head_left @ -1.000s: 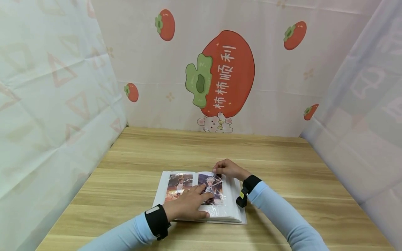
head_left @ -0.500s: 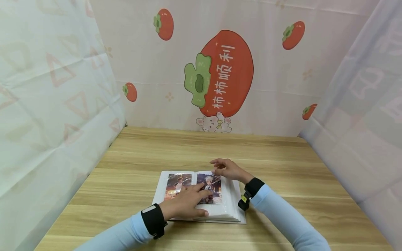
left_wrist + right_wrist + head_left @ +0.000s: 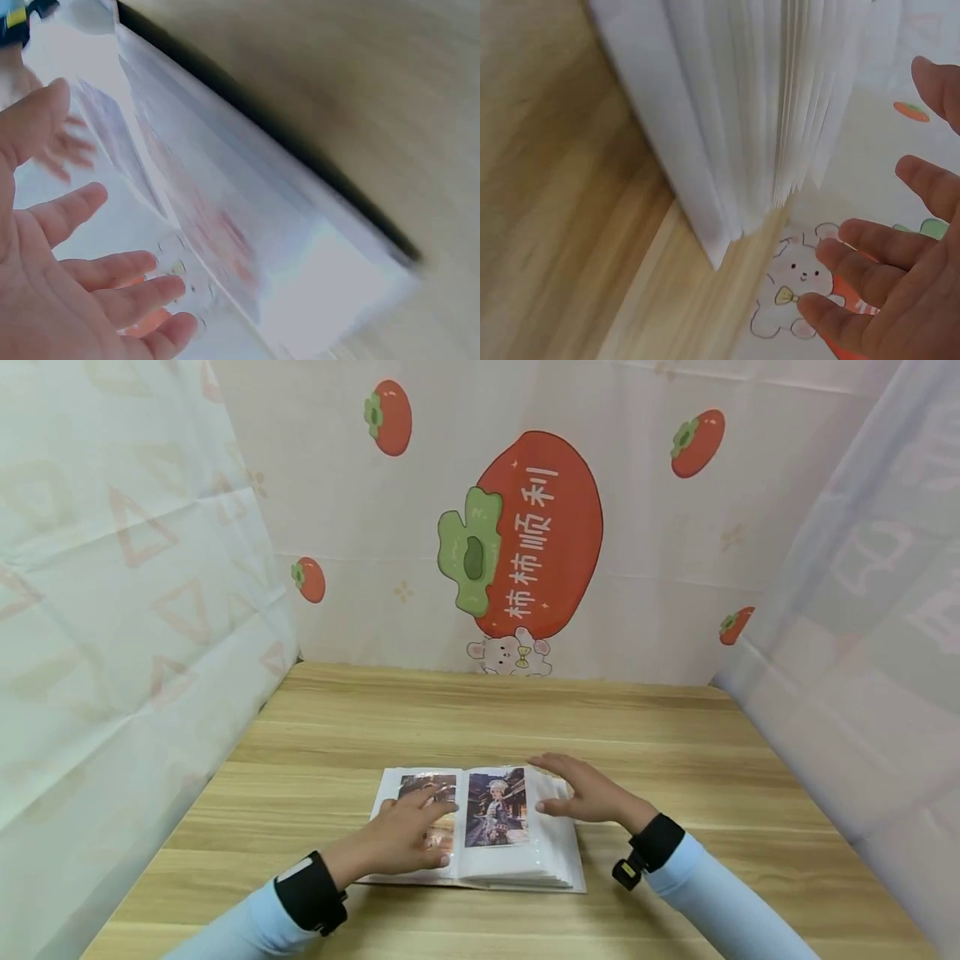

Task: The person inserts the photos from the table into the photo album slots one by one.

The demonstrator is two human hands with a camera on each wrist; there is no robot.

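A photo album [image 3: 495, 864] lies spread on the table, white pages with clear pockets. Its right page carries a photo [image 3: 497, 810] of a figure in a pale headdress; the photo [image 3: 447, 789] on the left page is partly hidden by my left hand [image 3: 401, 835]. That hand hovers over the left page, fingers spread and relaxed, holding nothing. My right hand [image 3: 588, 789] is over the album's right edge, fingers loosely extended and nothing in them. In the right wrist view, the stacked page edges [image 3: 780, 112] stand apart from the fingers.
The wood-grain table [image 3: 337, 718] reaches back to a pale cloth backdrop [image 3: 637, 610] printed with persimmons. Cloth walls rise on the left [image 3: 135, 652] and right [image 3: 847, 652]. Each wrist wears a black band [image 3: 311, 893] with a small camera.
My right hand has left the top of the right page's photo and moved right, its fingers opening out. My left hand has slid left off that photo to over the left page.
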